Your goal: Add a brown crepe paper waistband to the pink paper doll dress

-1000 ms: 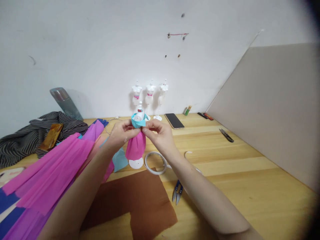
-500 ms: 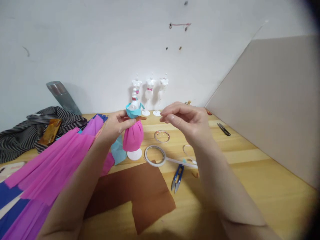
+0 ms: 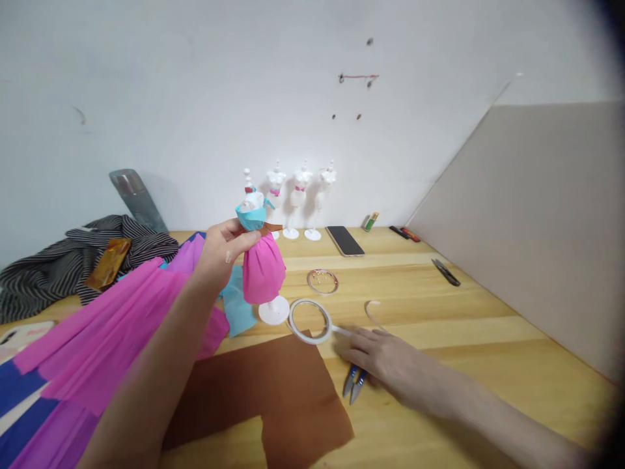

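Note:
My left hand is closed round the waist of a small white dress form. The form wears a light-blue top, a brown waistband with a loose end sticking out, and a gathered pink skirt. Its round white base rests tilted at the table. Low over the wood, my right hand lies across the blue-handled thread snips; its blurred fingers hide the handles and the end of the tape strip. Beside it is a roll of white tape.
Brown fabric lies in front, blue fabric by the base. Pink and purple cloth covers the left. Behind stand three bare dress forms and a phone. Black snips and a ring of beads lie farther right.
My right hand has dropped from beside the dress form to the snips on the table. The left hand still holds the form, which now leans more. The view has tilted up slightly.

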Demonstrator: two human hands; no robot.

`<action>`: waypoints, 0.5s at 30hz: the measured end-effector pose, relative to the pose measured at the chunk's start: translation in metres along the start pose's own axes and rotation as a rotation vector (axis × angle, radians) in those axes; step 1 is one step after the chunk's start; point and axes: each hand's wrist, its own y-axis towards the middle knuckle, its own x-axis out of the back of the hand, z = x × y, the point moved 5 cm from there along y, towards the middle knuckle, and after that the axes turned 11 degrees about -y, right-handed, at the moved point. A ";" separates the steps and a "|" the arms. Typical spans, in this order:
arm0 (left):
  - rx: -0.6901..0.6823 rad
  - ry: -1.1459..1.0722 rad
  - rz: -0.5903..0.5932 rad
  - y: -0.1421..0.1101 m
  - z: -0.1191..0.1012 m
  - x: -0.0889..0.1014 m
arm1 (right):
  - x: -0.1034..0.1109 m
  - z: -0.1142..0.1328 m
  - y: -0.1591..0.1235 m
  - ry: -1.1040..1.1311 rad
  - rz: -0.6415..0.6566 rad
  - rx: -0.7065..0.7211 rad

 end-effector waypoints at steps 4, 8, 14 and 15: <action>0.024 -0.088 -0.008 -0.002 0.000 -0.003 | -0.002 -0.002 -0.007 0.048 0.017 -0.031; 0.070 -0.096 -0.036 -0.002 0.003 -0.001 | 0.006 -0.010 -0.008 0.137 -0.026 -0.144; 0.118 -0.093 0.019 -0.003 0.002 -0.003 | 0.008 -0.038 -0.002 0.546 -0.100 -0.432; 0.119 -0.087 0.031 -0.004 0.001 -0.004 | 0.004 -0.042 -0.001 0.643 -0.079 -0.478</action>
